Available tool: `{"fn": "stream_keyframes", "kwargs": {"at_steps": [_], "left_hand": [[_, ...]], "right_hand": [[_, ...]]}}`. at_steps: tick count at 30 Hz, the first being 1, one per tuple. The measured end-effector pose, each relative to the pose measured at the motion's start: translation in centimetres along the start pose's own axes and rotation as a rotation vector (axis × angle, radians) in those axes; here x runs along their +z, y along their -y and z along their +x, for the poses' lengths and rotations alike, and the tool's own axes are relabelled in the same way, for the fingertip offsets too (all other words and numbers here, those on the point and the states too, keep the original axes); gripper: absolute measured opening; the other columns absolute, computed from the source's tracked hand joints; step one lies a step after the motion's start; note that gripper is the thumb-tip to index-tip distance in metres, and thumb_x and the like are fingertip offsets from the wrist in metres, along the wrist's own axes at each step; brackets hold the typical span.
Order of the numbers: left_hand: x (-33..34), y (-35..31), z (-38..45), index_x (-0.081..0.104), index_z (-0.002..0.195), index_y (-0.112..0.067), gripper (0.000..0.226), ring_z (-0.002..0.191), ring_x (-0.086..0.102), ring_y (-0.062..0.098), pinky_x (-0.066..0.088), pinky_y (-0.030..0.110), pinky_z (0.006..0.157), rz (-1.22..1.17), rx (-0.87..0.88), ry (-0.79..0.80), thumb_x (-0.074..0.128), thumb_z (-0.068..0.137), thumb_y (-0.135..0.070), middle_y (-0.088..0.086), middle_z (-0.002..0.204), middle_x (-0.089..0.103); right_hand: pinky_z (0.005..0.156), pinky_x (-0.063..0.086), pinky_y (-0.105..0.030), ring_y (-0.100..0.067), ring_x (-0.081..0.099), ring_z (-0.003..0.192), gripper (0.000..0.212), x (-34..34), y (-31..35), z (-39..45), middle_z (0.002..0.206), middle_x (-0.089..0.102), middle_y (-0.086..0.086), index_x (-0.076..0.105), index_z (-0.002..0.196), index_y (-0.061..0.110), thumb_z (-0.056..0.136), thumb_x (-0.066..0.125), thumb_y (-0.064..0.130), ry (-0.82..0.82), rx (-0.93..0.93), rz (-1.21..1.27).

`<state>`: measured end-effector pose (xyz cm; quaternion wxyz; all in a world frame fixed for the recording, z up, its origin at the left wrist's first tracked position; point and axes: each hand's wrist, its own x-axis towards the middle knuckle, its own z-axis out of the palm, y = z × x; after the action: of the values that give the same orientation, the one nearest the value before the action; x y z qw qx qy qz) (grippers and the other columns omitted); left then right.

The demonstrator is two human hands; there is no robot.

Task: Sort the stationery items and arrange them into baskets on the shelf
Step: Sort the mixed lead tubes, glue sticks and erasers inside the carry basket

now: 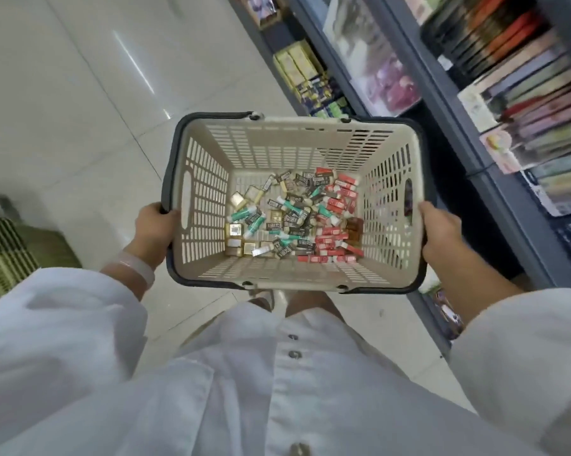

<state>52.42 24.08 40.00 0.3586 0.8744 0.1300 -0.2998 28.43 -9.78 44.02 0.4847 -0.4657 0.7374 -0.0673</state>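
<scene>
Basket [389, 205], beige slotted plastic with dark rim, carried at waist height over the tiled floor [63, 110]. Left hand [154, 225] curls round the left rim, right hand [442, 235] grips the right rim; both closed on it, basket held roughly level. Stationery items [294, 215] lie loose in the bottom, mixed: red packs mostly right, green-white tubes and black packs middle, gold-brown squares left. Labels too small to read.

Step, as judged: transport/approach, sorting not started, everything in one pile. Next move likely calls for setting the basket down or freeing one hand, since both are occupied and nothing can be picked out like this. No target baskets on the shelf visible here, so destination cannot be told.

Around: dark blue shelf [442, 103] on the right, blurred, packed with books or notebooks [524, 77], boxed goods lower down. Green striped object [7, 251] at left on floor. White sleeves, bracelet [132, 268] on left wrist. Shelf edge just beside the basket's right corner, could clip.
</scene>
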Motion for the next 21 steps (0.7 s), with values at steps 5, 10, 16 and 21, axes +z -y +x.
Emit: {"fn": "stream_keyframes", "kwargs": {"at_steps": [5,10,16,21], "left_hand": [[-4.8,-5.3,7.4,0.057,0.085,-0.008,0.010,0.071,0.055,0.028,0.048,0.035,0.066,-0.045,-0.052,-0.127,0.047,0.083,-0.011,0.009,0.077,0.058],[-7.8,-12.3,15.2,0.060,0.086,-0.005,0.015,0.076,0.058,0.031,0.052,0.044,0.075,-0.077,-0.127,-0.264,0.047,0.082,-0.013,0.016,0.082,0.061],[-13.5,-19.6,23.3,0.062,0.087,-0.006,0.017,0.074,0.058,0.029,0.049,0.036,0.067,-0.147,-0.185,-0.344,0.049,0.081,-0.015,0.013,0.079,0.061],[-18.7,-24.6,31.4,0.060,0.084,-0.007,0.015,0.082,0.062,0.034,0.054,0.047,0.078,-0.235,-0.236,-0.382,0.051,0.081,-0.017,0.018,0.086,0.063]], "right_hand": [[0.060,0.051,-0.032,-0.021,0.057,0.059,0.018,10.0,11.1,0.5,0.069,0.059,-0.009,0.055,0.067,0.010,0.082,0.057,0.018,0.127,-0.070,-0.021],[0.061,0.053,-0.035,-0.022,0.061,0.065,0.012,20.5,22.1,3.1,0.078,0.063,-0.009,0.058,0.085,0.007,0.086,0.057,0.018,0.255,-0.111,-0.086],[0.059,0.056,-0.035,-0.025,0.064,0.072,0.006,31.9,35.7,2.7,0.085,0.065,-0.012,0.059,0.086,0.009,0.085,0.054,0.012,0.365,-0.168,-0.215],[0.055,0.051,-0.028,-0.018,0.060,0.059,0.013,43.0,46.3,1.4,0.072,0.062,-0.007,0.057,0.072,0.012,0.084,0.053,0.008,0.428,-0.224,-0.232]]}}
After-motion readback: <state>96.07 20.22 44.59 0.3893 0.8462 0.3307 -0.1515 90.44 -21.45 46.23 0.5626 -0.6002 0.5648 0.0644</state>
